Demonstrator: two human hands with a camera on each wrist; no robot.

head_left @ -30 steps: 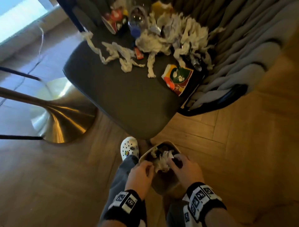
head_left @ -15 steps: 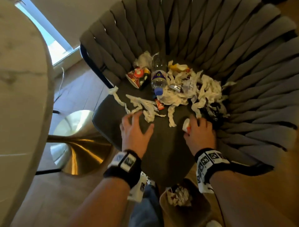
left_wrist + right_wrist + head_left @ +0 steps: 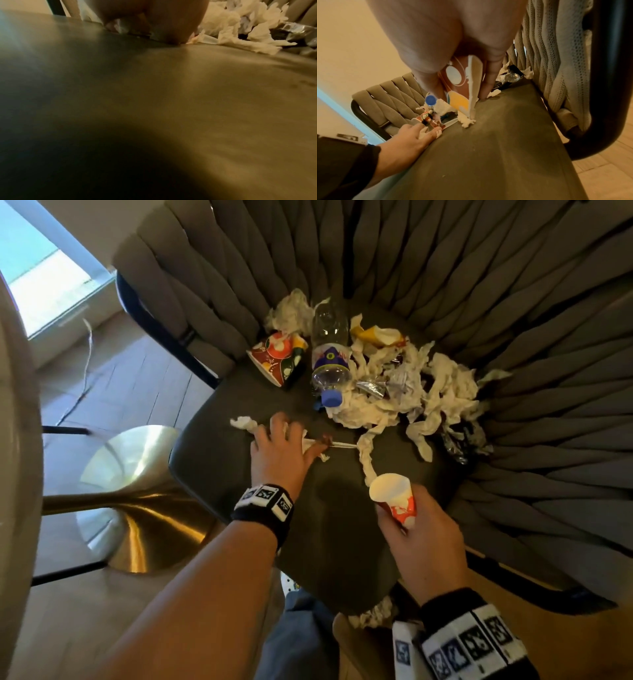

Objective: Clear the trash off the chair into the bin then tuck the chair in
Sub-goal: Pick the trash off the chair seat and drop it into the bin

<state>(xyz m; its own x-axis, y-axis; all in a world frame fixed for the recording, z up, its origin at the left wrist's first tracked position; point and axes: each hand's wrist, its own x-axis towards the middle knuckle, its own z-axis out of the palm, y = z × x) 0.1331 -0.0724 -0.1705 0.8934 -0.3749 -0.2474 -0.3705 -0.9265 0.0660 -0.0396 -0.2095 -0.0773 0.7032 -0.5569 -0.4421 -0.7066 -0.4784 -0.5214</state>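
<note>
Underfoot, a wooden herringbone floor [image 3: 130,385] runs toward a bright window [image 3: 41,278] at the far left, with a thin white cord [image 3: 87,354] trailing across the boards. A dark grey chair [image 3: 342,529] fills the middle of the head view; its seat is smooth and its back and sides are thick woven grey straps on a black frame. At the near left stands the brass trumpet-shaped base [image 3: 137,508] of a pale table [image 3: 17,457], close beside the chair's left edge.

Trash lies heaped at the far side of the seat, against the woven back: crumpled white tissue [image 3: 404,392], a clear plastic bottle [image 3: 330,354] with a blue cap lying on its side with the cap pointing near, a crushed patterned paper cup [image 3: 277,357] to its left, a yellow wrapper [image 3: 376,335] to its right, and dark foil wrappers [image 3: 459,440] at the right edge of the pile.

The left hand [image 3: 279,451] rests on the seat's left part, fingers curled over twisted tissue strips [image 3: 245,423] and gathering them against the seat. The right hand [image 3: 421,539] holds a paper cup [image 3: 394,498], red and orange outside and white inside, above the near right of the seat, fingers and thumb wrapped round its sides. A tissue strand lies just beyond the cup's mouth.

Below the near edge of the seat, a bin [image 3: 359,642] with crumpled paper inside is partly hidden by the right wrist.
</note>
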